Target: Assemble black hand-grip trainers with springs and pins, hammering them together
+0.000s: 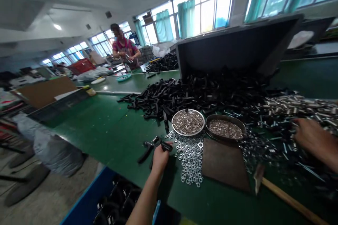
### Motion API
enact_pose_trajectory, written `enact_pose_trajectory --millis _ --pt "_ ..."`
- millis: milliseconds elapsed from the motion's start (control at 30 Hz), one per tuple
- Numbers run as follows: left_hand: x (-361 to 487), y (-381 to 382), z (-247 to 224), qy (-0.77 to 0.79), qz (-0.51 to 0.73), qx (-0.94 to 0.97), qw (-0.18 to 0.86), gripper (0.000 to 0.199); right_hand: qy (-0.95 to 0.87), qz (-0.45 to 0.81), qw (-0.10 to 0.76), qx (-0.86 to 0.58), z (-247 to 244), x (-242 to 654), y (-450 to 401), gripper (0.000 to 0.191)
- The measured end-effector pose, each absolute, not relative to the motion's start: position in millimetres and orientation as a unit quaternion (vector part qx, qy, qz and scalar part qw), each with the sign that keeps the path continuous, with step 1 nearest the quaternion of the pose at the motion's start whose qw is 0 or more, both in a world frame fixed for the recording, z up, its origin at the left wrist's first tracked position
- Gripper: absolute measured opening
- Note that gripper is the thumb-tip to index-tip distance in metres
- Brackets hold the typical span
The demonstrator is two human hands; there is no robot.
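My left hand is closed round a black clamp above the green table, left of the scattered metal nuts. At the right, my right hand reaches over the heap of small metal parts and black pieces; its fingertips are hidden or blurred, so what they touch cannot be made out. Between the hands lie a round dish of small pins, an oval tin of small metal pieces and a flat brown plate.
A hammer lies at the front right. Black plastic parts spill from a large dark bin behind the dishes. Below my left arm is a blue crate with black parts. A person stands at the far table.
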State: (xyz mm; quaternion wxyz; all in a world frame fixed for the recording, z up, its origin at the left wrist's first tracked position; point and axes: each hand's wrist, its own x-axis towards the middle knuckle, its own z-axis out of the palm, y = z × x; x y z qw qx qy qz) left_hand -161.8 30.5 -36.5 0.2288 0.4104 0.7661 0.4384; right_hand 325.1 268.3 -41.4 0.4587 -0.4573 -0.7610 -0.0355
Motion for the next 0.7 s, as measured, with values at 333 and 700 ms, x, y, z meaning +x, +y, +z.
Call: enact_pose_trajectory --millis 333,700 --pt "-151.3 38.0 -46.0 0.803 0.304 0.478 0.185 0.022 -0.640 0.451 0.348 -0.516 -8.2 215.0 132.2 0.030" --pt "-135.0 48.9 -47.0 0.763 0.200 0.595 0.156 0.032 -0.578 0.588 0.295 -0.483 -17.5 152.0 77.5 0.051"
